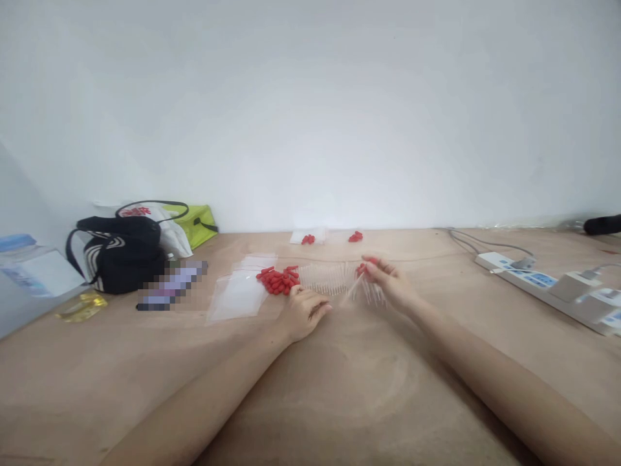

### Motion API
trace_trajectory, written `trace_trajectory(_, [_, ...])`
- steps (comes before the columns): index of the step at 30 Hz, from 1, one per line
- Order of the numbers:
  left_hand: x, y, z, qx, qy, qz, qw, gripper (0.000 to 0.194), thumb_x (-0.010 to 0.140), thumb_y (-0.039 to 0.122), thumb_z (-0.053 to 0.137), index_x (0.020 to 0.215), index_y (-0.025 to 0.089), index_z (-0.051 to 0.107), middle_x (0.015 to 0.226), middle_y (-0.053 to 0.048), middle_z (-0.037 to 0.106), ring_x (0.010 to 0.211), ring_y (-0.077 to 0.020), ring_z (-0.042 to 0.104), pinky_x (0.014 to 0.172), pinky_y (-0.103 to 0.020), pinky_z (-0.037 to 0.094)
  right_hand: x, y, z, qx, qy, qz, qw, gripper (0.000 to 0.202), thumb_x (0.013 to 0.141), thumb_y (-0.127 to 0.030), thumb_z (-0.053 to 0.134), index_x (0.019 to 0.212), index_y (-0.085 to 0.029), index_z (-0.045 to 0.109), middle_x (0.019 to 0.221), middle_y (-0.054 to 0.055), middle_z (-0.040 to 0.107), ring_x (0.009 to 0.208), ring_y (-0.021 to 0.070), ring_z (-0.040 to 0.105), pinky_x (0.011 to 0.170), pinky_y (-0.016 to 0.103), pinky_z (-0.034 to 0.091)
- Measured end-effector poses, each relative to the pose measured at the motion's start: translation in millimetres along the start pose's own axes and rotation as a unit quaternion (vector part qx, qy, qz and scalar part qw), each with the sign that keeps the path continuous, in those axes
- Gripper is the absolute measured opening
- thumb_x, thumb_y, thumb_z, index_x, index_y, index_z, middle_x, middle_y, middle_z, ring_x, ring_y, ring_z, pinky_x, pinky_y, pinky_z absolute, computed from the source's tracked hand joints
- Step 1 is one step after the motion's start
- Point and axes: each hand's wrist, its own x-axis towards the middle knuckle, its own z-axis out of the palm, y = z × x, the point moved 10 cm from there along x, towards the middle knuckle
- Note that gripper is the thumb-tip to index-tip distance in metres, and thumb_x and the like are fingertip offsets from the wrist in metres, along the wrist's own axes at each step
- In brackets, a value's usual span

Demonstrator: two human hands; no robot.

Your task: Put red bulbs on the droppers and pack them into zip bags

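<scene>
My right hand (394, 285) is pinched on a thin pale stick (355, 289), blurred by motion, with red showing at the fingertips. Under and beside that hand lie more thin sticks and some red pieces. On the table, my left hand (305, 312) rests with curled fingers, thumb close to the fingertips; whatever is between them is hidden. Just beyond it a heap of small red capsule-shaped pieces (277, 281) touches a row of thin clear sticks (326, 279), laid side by side and reaching toward the right hand.
Clear plastic bags (239, 291) lie left of the heap. Farther back are two small red clusters, one on the left (308, 239), one on the right (356, 237). A black bag (121, 255) stands at left, a power strip (543, 281) with plugs and cables at right.
</scene>
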Motion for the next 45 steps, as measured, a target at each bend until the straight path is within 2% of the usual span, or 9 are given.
trace_trajectory(4, [-1,-1,1.5,0.014,-0.011,-0.006,1.0,0.014,0.082,0.026,0.046,0.082,0.02,0.059,0.083,-0.001,0.067,0.077,-0.0154,0.058,0.077,-0.034,0.027,27,-10,-57,-0.174,0.12,0.008,0.977,0.04,0.074,-0.039,0.047,0.104,-0.014,0.056,0.092,0.008,0.062,0.079,0.0159,0.057,0.069,0.027,0.043])
trace_trajectory(7, [-1,-2,2.8,0.019,-0.02,-0.012,1.0,0.014,0.082,0.025,0.046,0.079,0.02,0.059,0.083,-0.002,0.067,0.077,-0.0159,0.057,0.077,-0.034,0.027,37,-5,-74,-0.326,0.135,0.029,0.935,0.036,0.074,-0.035,0.047,0.098,-0.013,0.06,0.086,0.008,0.064,0.077,0.0169,0.057,0.069,0.026,0.041])
trace_trajectory(11, [0,-2,3.5,0.016,-0.027,-0.016,0.999,0.014,0.081,0.024,0.047,0.079,0.02,0.06,0.082,-0.001,0.067,0.077,-0.0158,0.057,0.076,-0.034,0.027,41,7,-57,-0.438,0.095,0.02,0.894,0.036,0.076,-0.033,0.043,0.103,-0.014,0.059,0.073,0.005,0.064,0.068,0.0157,0.057,0.062,0.025,0.039])
trace_trajectory(15, [0,-2,4.1,0.016,-0.028,-0.016,0.999,0.014,0.081,0.024,0.047,0.078,0.019,0.059,0.082,-0.002,0.067,0.077,-0.0158,0.057,0.077,-0.035,0.026,45,12,-38,-0.517,0.083,-0.005,0.852,0.036,0.076,-0.032,0.043,0.105,-0.017,0.057,0.081,0.006,0.065,0.077,0.0189,0.058,0.064,0.027,0.037])
trace_trajectory(19, [-1,-2,4.7,0.017,-0.024,-0.013,0.999,0.013,0.082,0.022,0.046,0.078,0.02,0.059,0.082,-0.001,0.066,0.077,-0.0154,0.056,0.077,-0.035,0.026,47,11,-36,-0.557,0.097,-0.016,0.825,0.039,0.075,-0.036,0.044,0.108,-0.017,0.055,0.084,0.007,0.064,0.083,0.0222,0.057,0.069,0.031,0.036])
trace_trajectory(24, [0,-5,-1.2,0.042,0.012,-0.032,0.999,0.011,0.079,0.021,0.048,0.077,0.02,0.058,0.08,-0.001,0.064,0.08,-0.0171,0.053,0.077,-0.035,0.027,35,6,-57,-0.525,0.129,-0.009,0.841,0.041,0.075,-0.041,0.043,0.104,-0.014,0.056,0.075,0.006,0.063,0.073,0.0189,0.057,0.063,0.028,0.036])
trace_trajectory(29, [19,-18,-0.5,0.083,0.035,-0.114,0.989,0.009,0.075,0.021,0.051,0.07,0.019,0.058,0.081,-0.003,0.059,0.083,-0.0208,0.05,0.075,-0.038,0.028,13,10,-88,-0.503,0.125,0.014,0.855,0.03,0.072,-0.04,0.046,0.082,-0.017,0.062,0.073,0.004,0.063,0.066,0.0161,0.056,0.057,0.024,0.036])
trace_trajectory(38, [85,-47,53.6,0.091,-0.026,-0.265,0.96,0.016,0.071,0.031,0.054,0.081,0.02,0.059,0.097,-0.009,0.052,0.098,-0.0279,0.042,0.079,-0.042,0.029,-9,35,-104,-0.426,0.031,0.111,0.897,0.023,0.069,-0.037,0.051,0.068,-0.017,0.063,0.065,0.003,0.064,0.058,0.0135,0.056,0.051,0.022,0.039])
trace_trajectory(45, [100,-56,70.9,0.119,-0.062,-0.324,0.936,0.025,0.068,0.03,0.056,0.086,0.015,0.062,0.106,-0.016,0.048,0.102,-0.0319,0.037,0.081,-0.043,0.029,-11,42,-98,-0.373,-0.013,0.143,0.917,0.02,0.065,-0.036,0.057,0.067,-0.017,0.064,0.06,0.002,0.063,0.048,0.0103,0.051,0.045,0.02,0.036])
